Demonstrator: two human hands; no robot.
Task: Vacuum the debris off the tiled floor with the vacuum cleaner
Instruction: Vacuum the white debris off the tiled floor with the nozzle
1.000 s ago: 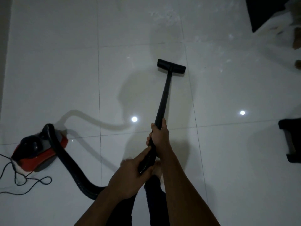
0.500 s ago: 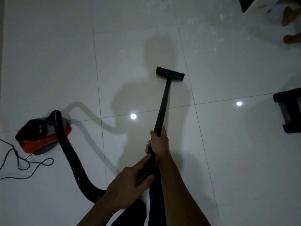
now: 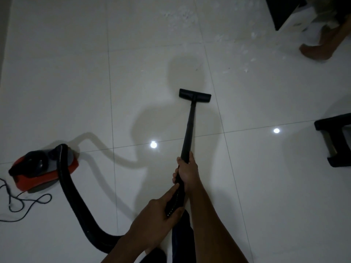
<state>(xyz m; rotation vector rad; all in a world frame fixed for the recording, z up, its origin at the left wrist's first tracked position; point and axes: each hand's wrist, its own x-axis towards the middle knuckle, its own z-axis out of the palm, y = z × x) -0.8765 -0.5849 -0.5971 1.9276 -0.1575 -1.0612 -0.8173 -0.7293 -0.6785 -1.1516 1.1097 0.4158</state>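
A black vacuum wand [image 3: 190,128] runs from my hands up to a flat black floor head [image 3: 194,95] that rests on the white tiled floor [image 3: 76,73]. My right hand [image 3: 187,170] grips the wand higher up. My left hand [image 3: 156,215] grips its ribbed lower end just behind. A thick black hose [image 3: 70,190] curves from the wand to the red and black vacuum body [image 3: 43,168] at the left. Pale scattered debris [image 3: 245,52] lies on the tiles beyond the floor head, at the top middle and top right.
A thin black power cord [image 3: 22,201] loops on the floor left of the vacuum body. A black stool or stand [image 3: 334,139] sits at the right edge. Another person's bare foot [image 3: 315,51] and a white sheet are at the top right, beside a dark object [image 3: 279,12].
The view has shifted, so the debris and the other person's foot sit lower in the frame. The floor head lies slightly further from the debris. Both hands keep their grip on the wand.
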